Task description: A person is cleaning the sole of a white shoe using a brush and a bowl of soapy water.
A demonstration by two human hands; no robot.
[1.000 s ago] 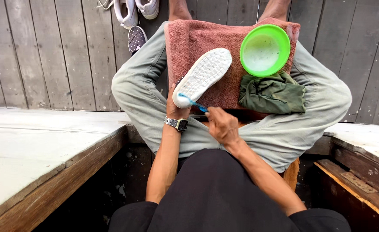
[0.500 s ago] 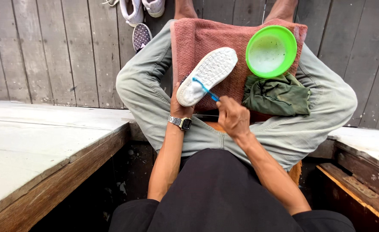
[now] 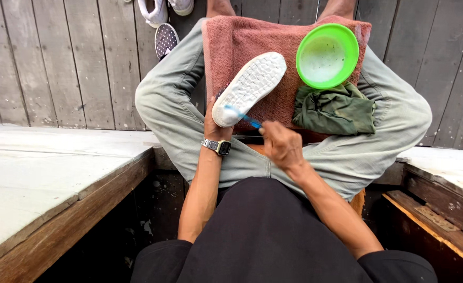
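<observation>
While the left hand point(image 3: 214, 127) grips the white shoe point(image 3: 249, 87), right-hand fingers point(image 3: 280, 142) clench a blue toothbrush point(image 3: 242, 116) — bristles on sole.

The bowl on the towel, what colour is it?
Bright green, seen clearly in the head view: the bowl sits on the pink towel.

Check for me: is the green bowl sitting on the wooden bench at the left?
No, the green bowl rests on the pink towel across the person's legs.
</observation>
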